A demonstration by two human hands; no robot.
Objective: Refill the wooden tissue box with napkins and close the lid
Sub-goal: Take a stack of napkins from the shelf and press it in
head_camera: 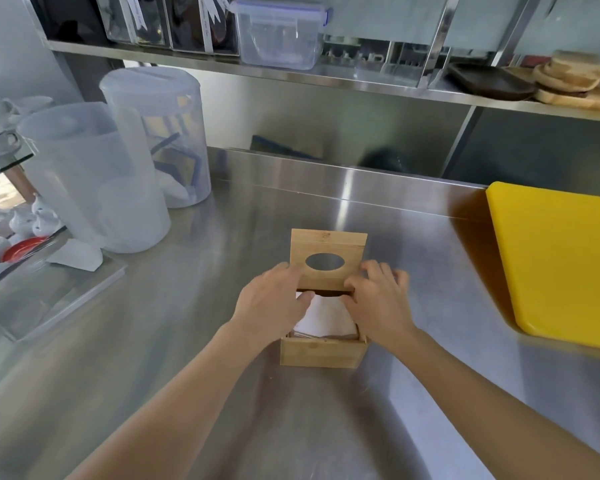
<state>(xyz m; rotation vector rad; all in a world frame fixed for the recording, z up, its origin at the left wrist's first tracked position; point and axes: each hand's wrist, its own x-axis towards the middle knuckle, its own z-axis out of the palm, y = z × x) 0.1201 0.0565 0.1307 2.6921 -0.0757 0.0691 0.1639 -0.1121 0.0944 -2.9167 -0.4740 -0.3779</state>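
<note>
Head view: the wooden tissue box [323,351] sits low at centre frame on the steel counter [187,323], white napkins [326,318] inside. Its lid [328,259], with an oval hole, is partly slid over the far end. The left hand [274,303] and right hand [378,299] pinch the lid's side edges with curled fingers. A yellow cutting board [561,261] lies at the right.

A commercial kitchen or café prep area: a stainless steel counter [222,341] with a steel shelf [291,76] at twelve o'clock, a yellow cutting board [561,268] at three o'clock, plastic pitchers [94,181] at ten o'clock, and wooden plates [568,81] at one o'clock.
</note>
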